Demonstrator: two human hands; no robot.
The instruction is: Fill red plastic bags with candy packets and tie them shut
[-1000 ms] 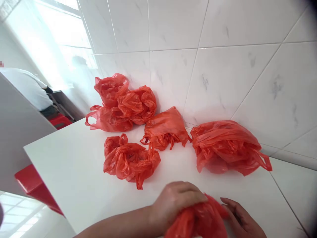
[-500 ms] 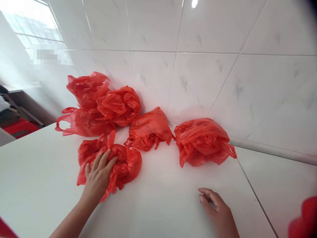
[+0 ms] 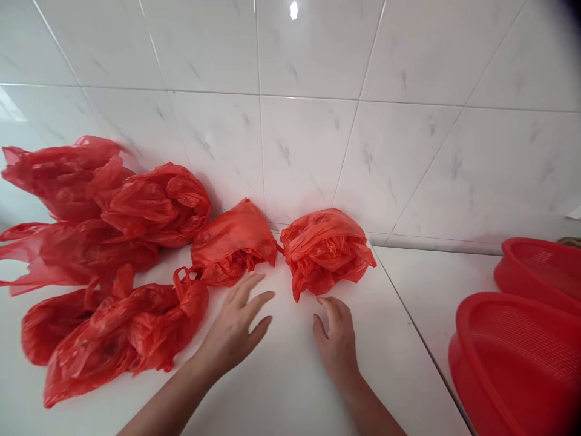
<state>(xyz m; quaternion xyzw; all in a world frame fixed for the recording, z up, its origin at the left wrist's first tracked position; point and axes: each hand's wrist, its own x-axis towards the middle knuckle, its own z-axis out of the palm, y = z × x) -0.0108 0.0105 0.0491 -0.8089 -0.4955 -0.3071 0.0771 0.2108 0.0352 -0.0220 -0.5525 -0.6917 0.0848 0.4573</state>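
l hand [image 3: 232, 330] is over the white table [image 3: 276, 393], fingers spread w/ thumb apart, nothing in it. its fingertips are just in front of the mid bag [image 3: 238, 239], a red plastic one; can't tell if they touch it. r hand [image 3: 336, 339] is half curled, gap btwn thumb & index, also holding nothing. its index tip is right by the front edge of the r bag [image 3: 329, 251], also red plastic & crumpled; contact unclear.

both bags sit side by side at the back of the table, nr the tiled wall [image 3: 308, 139], a thin twist of plastic btwn them. more red bags are bunched to the left: back bag [image 3: 68, 178], round bag [image 3: 158, 203] & handled bag [image 3: 79, 251] overlap, handled one cut off by frame edge. front heap [image 3: 127, 327] lies nearer, left of l hand; can't tell how many bags. far right, past a table seam, 2 red baskets: near basket [image 3: 508, 345] & far basket [image 3: 544, 266].
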